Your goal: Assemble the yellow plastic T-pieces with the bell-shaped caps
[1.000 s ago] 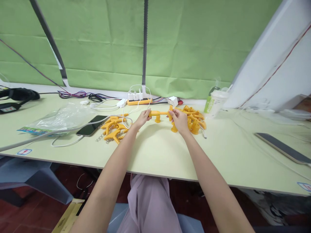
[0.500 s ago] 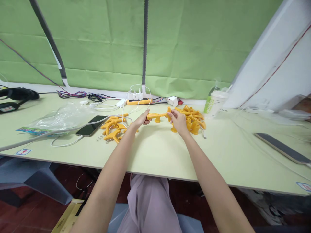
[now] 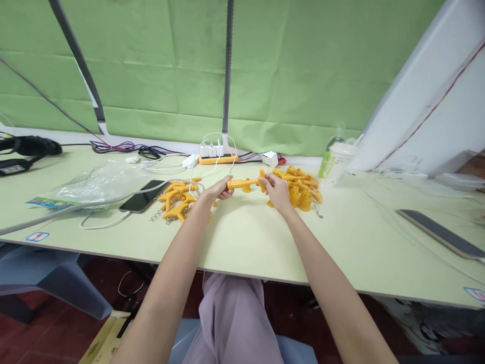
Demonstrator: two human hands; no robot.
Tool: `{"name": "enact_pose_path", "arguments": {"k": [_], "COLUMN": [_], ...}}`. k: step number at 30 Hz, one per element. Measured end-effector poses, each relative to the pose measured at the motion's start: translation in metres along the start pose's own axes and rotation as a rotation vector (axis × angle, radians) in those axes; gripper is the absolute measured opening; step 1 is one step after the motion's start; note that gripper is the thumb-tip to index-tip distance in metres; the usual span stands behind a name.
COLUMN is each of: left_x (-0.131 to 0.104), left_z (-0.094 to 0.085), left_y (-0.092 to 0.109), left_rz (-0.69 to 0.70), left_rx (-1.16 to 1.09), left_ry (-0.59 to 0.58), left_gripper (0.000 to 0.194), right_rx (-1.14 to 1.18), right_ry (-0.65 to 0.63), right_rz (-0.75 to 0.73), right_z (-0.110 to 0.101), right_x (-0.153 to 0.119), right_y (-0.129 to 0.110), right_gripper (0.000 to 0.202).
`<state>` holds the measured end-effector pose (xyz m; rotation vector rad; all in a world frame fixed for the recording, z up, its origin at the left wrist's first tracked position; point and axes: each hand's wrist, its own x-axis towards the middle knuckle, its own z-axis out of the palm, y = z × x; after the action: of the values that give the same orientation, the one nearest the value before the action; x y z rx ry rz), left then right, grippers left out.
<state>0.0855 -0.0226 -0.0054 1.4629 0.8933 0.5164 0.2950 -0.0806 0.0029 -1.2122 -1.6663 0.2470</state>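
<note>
My left hand [image 3: 221, 189] is wrapped round the wide ribbed end of a yellow tube [image 3: 237, 183]. A thin rod runs from the tube to a yellow handle [image 3: 261, 180], which my right hand [image 3: 276, 190] pinches. The tube and the handle are held level, in line with each other. Behind them a small yellow piece [image 3: 246, 187] shows just under the tube. Yellow handles with metal spirals [image 3: 178, 198] lie left of my left hand. A heap of yellow parts [image 3: 299, 181] lies beyond and to the right of my right hand.
Between a plastic bag [image 3: 102, 182] and the spiral pieces lies a black phone [image 3: 142, 197], crossed by a white cable. A power strip [image 3: 217, 159] stands at the back. A white cup [image 3: 338, 161] stands at right, with another phone [image 3: 439, 232] nearer the right edge.
The handle in my right hand has shifted slightly left, closer to the tube. Both hands keep their hold.
</note>
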Motion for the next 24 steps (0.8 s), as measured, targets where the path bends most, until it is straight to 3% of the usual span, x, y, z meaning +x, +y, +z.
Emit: {"name": "enact_pose_path", "arguments": {"k": [5, 11, 16, 24], "left_x": [0.001, -0.007, -0.004, 0.000], "left_z": [0.003, 0.009, 0.007, 0.009], "left_y": [0.001, 0.007, 0.005, 0.005], "left_rz": [0.107, 0.513, 0.520, 0.526], "left_rx": [-0.073, 0.001, 0.127, 0.088], "left_ry": [0.165, 0.241, 0.336, 0.398], "left_gripper": [0.069, 0.063, 0.063, 0.059], "right_rx": [0.083, 0.229, 0.262, 0.252], "right_ry": [0.064, 0.155, 0.138, 0.110], "right_rz": [0.086, 0.208, 0.224, 0.222], "right_z": [-0.006, -0.014, -0.015, -0.014], "right_x": [0.002, 0.009, 0.010, 0.008], "right_y": [0.004, 0.016, 0.018, 0.013], "right_gripper": [0.043, 0.043, 0.041, 0.044]}}
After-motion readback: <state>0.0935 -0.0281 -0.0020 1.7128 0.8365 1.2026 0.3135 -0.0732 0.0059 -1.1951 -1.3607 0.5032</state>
